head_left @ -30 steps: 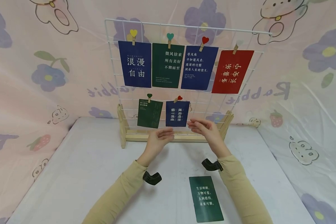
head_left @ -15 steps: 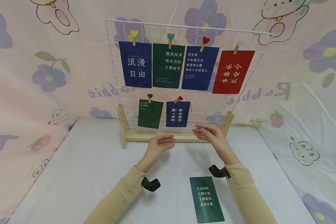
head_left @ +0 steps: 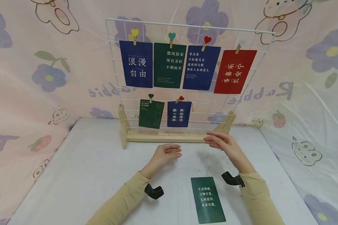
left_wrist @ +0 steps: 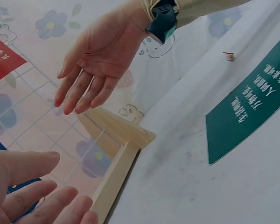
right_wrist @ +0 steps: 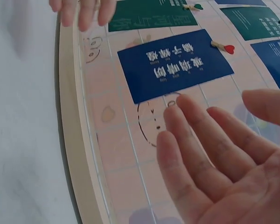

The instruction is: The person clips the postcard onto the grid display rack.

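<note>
My left hand [head_left: 162, 158] hovers over the white table just in front of the rack, fingers relaxed and holding nothing. To the right, my right hand [head_left: 229, 149] is also unoccupied, its fingers extended near the rack's right wooden foot. Behind them, a blue card [head_left: 179, 114] hangs from the lower part of the wire rack [head_left: 207, 118] by a red heart clothespin [right_wrist: 227, 48]. Left of it, a smaller green card [head_left: 151, 114] hangs from a green heart clothespin [head_left: 151, 97]. Both palms show in the wrist views, apart from the cards.
A green card with white writing [head_left: 208, 200] lies on the table near the front. Several larger cards, among them a red card [head_left: 235, 72], hang in the rack's upper row. A small clothespin [left_wrist: 229, 56] lies on the table beyond the green card.
Both hands have drawn back from the blue card toward the front, the right hand also moving rightward. The hanging cards and the card on the table stay in place.
</note>
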{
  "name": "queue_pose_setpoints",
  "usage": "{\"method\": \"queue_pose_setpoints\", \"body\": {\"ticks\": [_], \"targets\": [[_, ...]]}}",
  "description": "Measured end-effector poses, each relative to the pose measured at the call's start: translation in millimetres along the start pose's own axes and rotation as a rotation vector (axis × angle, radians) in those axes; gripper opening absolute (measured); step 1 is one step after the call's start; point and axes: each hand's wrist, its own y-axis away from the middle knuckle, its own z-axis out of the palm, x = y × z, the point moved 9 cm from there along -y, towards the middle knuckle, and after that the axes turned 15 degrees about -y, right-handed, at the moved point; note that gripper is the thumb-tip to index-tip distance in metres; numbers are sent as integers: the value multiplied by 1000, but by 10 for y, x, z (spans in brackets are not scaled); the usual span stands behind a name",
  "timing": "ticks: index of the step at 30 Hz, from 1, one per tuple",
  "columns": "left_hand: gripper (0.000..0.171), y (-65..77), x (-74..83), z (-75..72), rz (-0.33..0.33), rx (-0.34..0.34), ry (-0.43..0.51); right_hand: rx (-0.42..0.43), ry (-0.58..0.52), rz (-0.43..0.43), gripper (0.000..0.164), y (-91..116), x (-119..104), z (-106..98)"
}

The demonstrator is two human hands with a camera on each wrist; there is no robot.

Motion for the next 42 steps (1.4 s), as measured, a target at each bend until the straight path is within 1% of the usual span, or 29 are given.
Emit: {"method": "queue_pose_setpoints", "body": {"ticks": [6, 10, 15, 20, 23, 31, 36, 42], "targets": [[38, 27, -144, 125, -38, -46, -49, -14, 17, 10, 43, 85, 39, -59], [39, 51, -199, 198, -66, -74, -65, -6, 14, 16, 43, 147, 57, -119], [40, 75, -217, 274, -88, -101, -70, 7, 13, 26, 43, 247, 94, -222], [41, 95, -253, 343, -117, -126, -77, -11, 33, 53, 43, 370, 173, -315], [41, 112, -275, 391, -130, -138, -64, -25, 38, 72, 42, 441, 233, -366], [41, 138, -312, 492, -132, -165, -64, -58, 46, 90, 40, 582, 351, -456], [40, 161, -306, 525, -128, -170, -64, -42, 45, 126, 39, 660, 423, -519], [39, 177, -321, 540, -146, -162, -47, -22, 46, 182, 41, 768, 517, -587]]}}
